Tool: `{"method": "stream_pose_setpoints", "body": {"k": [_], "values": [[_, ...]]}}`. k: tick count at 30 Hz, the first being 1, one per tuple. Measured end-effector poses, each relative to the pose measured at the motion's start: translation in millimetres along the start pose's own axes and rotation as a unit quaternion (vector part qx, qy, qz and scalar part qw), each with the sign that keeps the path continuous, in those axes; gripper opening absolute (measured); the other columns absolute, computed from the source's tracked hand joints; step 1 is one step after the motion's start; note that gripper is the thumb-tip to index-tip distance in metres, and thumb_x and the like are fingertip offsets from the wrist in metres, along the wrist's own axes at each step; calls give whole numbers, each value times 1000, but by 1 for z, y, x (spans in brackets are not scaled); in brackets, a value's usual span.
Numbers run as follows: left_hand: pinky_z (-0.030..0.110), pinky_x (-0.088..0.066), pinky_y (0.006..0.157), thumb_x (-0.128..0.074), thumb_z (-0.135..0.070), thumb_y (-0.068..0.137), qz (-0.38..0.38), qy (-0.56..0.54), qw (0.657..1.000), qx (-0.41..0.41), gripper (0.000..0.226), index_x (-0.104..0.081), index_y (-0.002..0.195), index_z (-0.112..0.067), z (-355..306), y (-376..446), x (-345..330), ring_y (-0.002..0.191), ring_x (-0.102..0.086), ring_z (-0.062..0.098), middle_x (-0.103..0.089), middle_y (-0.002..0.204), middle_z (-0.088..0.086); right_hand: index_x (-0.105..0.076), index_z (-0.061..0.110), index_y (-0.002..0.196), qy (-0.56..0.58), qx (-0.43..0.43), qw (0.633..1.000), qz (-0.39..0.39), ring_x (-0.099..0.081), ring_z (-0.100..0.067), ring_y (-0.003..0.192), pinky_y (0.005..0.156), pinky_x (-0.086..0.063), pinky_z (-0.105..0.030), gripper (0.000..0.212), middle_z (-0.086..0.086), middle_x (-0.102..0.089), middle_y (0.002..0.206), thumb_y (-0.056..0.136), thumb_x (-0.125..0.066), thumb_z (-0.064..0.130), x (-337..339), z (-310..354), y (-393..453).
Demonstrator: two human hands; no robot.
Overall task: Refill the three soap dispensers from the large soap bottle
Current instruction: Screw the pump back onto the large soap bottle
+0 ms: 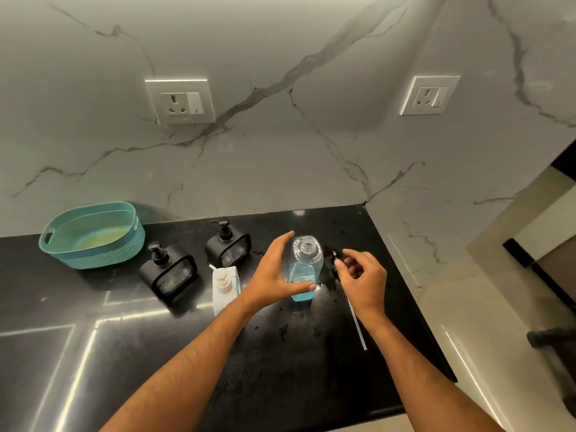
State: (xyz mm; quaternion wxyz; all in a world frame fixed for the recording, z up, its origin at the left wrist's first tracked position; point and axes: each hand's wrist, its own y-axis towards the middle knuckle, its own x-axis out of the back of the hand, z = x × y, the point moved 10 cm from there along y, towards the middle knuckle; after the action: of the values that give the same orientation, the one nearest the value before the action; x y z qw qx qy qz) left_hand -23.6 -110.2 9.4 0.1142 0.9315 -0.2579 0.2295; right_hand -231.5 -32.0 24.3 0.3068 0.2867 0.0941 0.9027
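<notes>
A clear soap bottle (306, 269), its neck open and blue soap low inside, stands upright on the black counter (187, 353). My left hand (274, 275) is spread in a C on its left side; the thumb touches its lower front and the fingers stay straight. To the bottle's right, my right hand (361, 279) pinches a small black pump head (335, 256), and a white dip tube (358, 328) trails from under that hand toward me. Two black dispensers (170, 272) (229, 246) and a white dispenser (225, 289) stand left of the bottle, pumps fitted.
A teal plastic basket (93, 235) sits at the back left of the counter. Wet spots and drips lie around the bottle (282, 330). The marble wall carries two sockets (180, 101) (430, 95). The counter ends at a side wall on the right.
</notes>
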Motion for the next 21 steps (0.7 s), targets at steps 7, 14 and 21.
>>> {"method": "stream_pose_setpoints", "body": {"k": [7,14,21], "values": [[42,-45,117,-90,-66,65,0,-6,1000,19,115,-29,157,-34,19,9,-14,142,-44,7,-41,154,-16,-75,12,112,-65,-83,993,44,-64,-6,75,68,-54,-13,26,7,-65,91,87,-80,11,-22,-51,7],[33,-47,113,-94,-45,70,-1,-12,1000,8,100,-37,152,-32,20,11,-16,138,-50,10,-49,147,-15,-71,11,121,-151,-110,978,89,-63,-15,91,77,-42,-21,37,-1,-64,103,86,-80,18,-43,-72,19],[22,-45,111,-94,-37,73,10,-36,999,23,95,-40,151,-28,24,16,-18,135,-52,5,-53,146,-12,-70,9,120,-199,-121,966,110,-64,-26,101,85,-50,-32,42,-9,-66,107,84,-83,25,-54,-85,30]]}}
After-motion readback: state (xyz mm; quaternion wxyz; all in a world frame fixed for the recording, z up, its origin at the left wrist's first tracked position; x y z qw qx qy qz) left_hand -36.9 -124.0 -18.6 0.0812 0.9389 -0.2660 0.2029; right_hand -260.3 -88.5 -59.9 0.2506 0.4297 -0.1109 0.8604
